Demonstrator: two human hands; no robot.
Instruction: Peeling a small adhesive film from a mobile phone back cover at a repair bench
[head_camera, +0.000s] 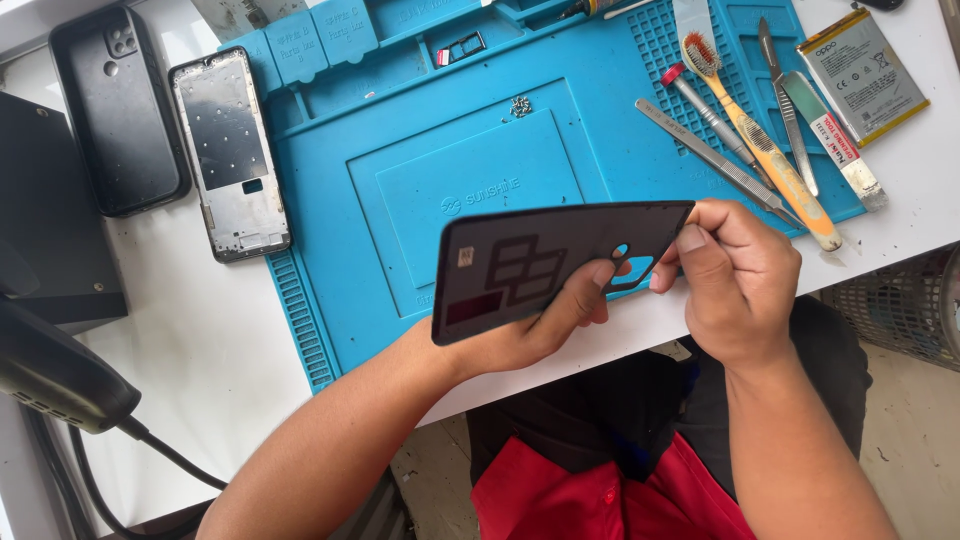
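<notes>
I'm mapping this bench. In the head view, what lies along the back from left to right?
Black phone case → bare phone frame → pile of screws → toothbrush → phone battery.

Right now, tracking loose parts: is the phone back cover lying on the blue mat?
No, both hands hold the back cover above the mat.

A flat grey rectangular phone battery (862, 76) with a white label lies far right, beside the blue mat (420, 150).
</notes>
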